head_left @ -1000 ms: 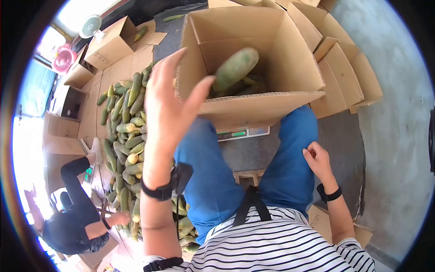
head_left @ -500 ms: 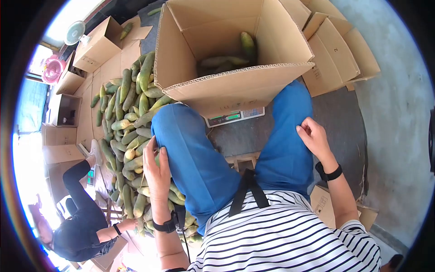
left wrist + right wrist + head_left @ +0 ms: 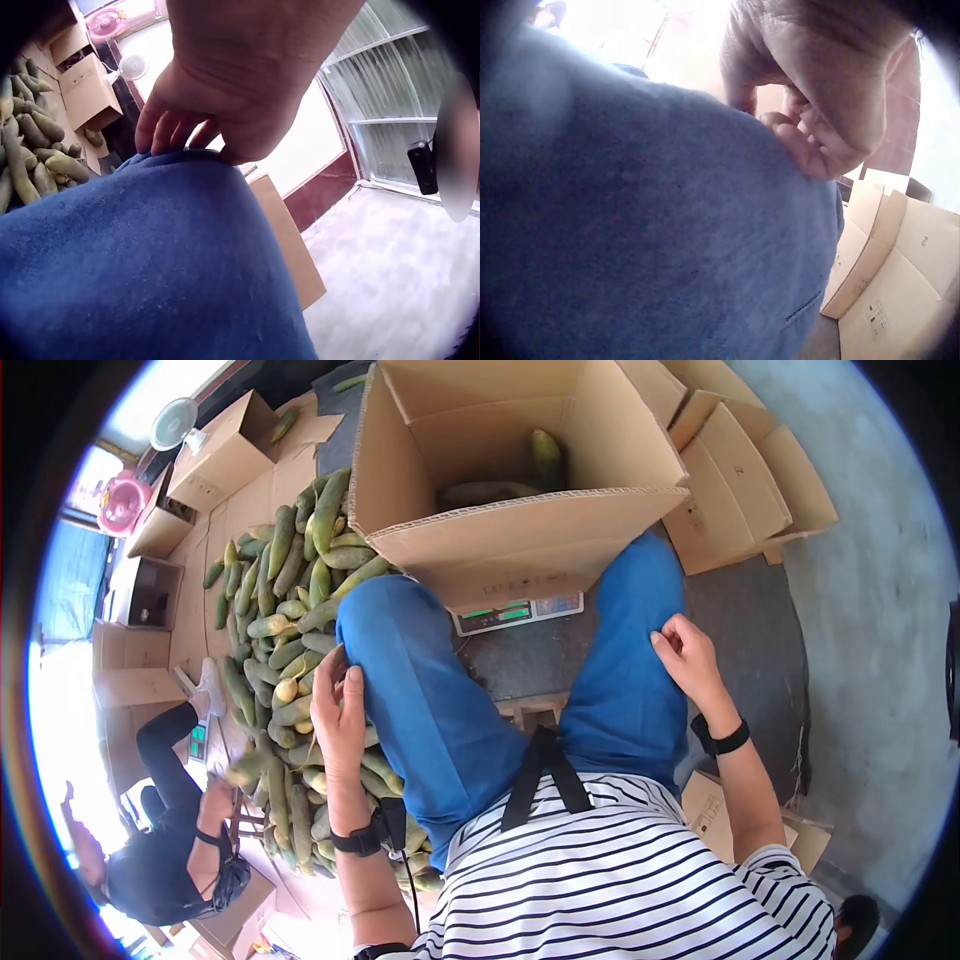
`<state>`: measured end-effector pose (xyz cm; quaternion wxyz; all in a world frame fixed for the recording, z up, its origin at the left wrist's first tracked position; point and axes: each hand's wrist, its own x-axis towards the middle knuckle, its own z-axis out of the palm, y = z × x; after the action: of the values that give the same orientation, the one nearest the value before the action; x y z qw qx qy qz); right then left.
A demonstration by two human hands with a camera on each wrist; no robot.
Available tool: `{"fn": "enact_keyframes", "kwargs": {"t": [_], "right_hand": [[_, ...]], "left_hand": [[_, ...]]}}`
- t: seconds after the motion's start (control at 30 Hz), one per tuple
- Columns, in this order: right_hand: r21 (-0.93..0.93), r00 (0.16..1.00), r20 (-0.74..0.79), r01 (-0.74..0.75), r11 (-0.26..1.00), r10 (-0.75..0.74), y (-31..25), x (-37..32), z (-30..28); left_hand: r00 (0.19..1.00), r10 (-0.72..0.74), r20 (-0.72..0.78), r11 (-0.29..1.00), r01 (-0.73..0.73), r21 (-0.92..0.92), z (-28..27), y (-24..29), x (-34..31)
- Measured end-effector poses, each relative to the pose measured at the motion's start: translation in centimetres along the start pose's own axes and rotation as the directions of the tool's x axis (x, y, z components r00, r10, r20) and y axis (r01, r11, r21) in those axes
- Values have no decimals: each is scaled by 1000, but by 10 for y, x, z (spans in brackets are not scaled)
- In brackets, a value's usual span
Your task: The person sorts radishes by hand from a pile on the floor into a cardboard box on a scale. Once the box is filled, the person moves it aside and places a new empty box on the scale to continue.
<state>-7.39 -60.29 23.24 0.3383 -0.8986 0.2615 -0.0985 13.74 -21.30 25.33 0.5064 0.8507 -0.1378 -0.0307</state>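
Note:
My left hand (image 3: pixel 340 720) rests against the outer side of my left knee in blue trousers (image 3: pixel 410 660), fingers relaxed and holding nothing. The left wrist view shows the same hand (image 3: pixel 225 97) with its fingertips on the cloth. On the right thigh lies my right hand (image 3: pixel 688 660), its fingers loosely curled. Nothing shows in its grasp in the right wrist view, where the hand (image 3: pixel 817 97) touches the trouser leg. Between my knees stands an open cardboard box (image 3: pixel 520 550) on a digital scale (image 3: pixel 515 614). Inside, a green cucumber (image 3: pixel 546 455) leans up beside others in shadow.
A big pile of cucumbers (image 3: pixel 290 630) lies left of my knee. Beyond it, another person (image 3: pixel 160 865) sits with a blurred cucumber (image 3: pixel 245 768) at one hand. Flattened and open cartons (image 3: pixel 735 490) stand at the right, near a grey wall (image 3: pixel 860 660).
My left hand has drawn back from the box's left rim to my knee. The cucumber seen tilted in mid-box is now down inside. My right hand has stayed on the thigh.

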Motion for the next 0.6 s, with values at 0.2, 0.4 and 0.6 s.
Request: {"fn": "enact_keyframes", "kwargs": {"t": [0.2,0.4,0.6], "right_hand": [[25,999,8,-38,999,38,3,0,4],[28,992,66,-105,994,103,2,3,-2],[-6,985,108,-134,991,133,-1,4,-3]], "left_hand": [[959,-283,-36,950,285,128,-18,-115,-12],[930,-369,3,701,275,658,-8,-217,-58],[879,-372,-299,370,436,820,-46,-300,-58]]}}
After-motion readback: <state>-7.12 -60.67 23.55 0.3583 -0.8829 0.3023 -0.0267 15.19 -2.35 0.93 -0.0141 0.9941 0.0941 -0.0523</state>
